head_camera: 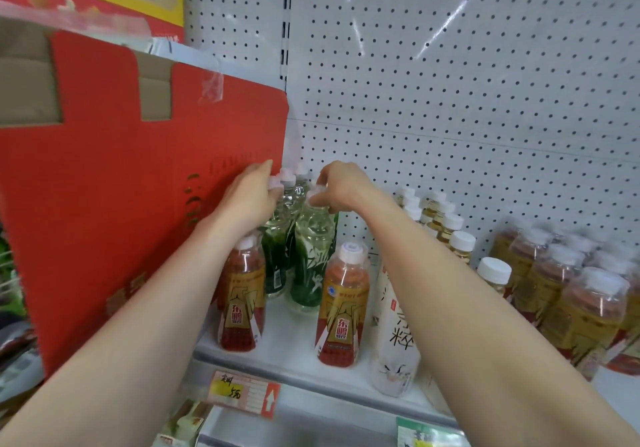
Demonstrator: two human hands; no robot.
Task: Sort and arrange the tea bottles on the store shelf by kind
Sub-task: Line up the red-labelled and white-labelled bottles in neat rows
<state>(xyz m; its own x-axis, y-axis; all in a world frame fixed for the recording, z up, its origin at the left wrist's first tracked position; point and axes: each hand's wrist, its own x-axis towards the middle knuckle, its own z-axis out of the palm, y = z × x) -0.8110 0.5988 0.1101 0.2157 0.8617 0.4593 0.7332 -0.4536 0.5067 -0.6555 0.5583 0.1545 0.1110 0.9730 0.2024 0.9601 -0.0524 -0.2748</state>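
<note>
Both my hands reach to the back of the white shelf (298, 349). My left hand (251, 193) grips the white cap of a green-label tea bottle (275, 249) at the back. My right hand (337, 186) pinches the cap of another green-label bottle (313, 259) beside it. More clear green-label bottles stand behind these two. Two red tea bottles with gold labels stand in front, one (242, 294) under my left forearm and one (343, 304) between my arms. A tall white-label bottle (394, 328) stands at the shelf's front, partly behind my right forearm.
A big red carton (114, 186) stands close on the left of the bottles. Rows of yellow tea bottles (446, 224) and gold-label bottles (568, 290) fill the right side. White pegboard (450, 100) backs the shelf. A yellow price tag (242, 393) hangs on the front rail.
</note>
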